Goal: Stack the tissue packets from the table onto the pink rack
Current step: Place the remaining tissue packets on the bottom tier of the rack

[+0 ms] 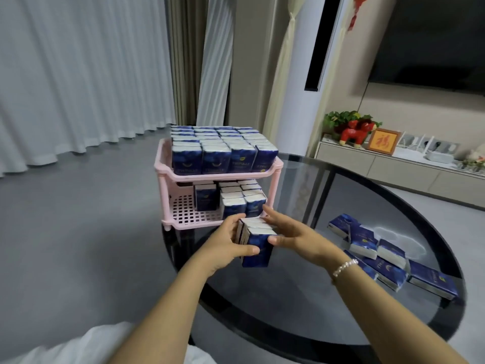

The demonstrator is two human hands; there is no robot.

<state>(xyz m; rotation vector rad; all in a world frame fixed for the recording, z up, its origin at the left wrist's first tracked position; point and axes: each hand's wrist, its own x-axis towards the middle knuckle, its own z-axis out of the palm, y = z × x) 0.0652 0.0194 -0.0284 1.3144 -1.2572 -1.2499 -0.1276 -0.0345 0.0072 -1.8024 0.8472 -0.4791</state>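
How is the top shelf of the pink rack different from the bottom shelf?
The top shelf is packed full with tissue packets in tidy rows; the bottom shelf has packets only on its right side. No bare floor shows on the top shelf, but the bottom shelf's grid floor shows on the left. Both are pink and hold the same blue packets standing upright.

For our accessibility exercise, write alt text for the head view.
Two hands, left hand and right hand, hold a bundle of tissue packets before a pink rack on a glass table; loose packets lie to the right.
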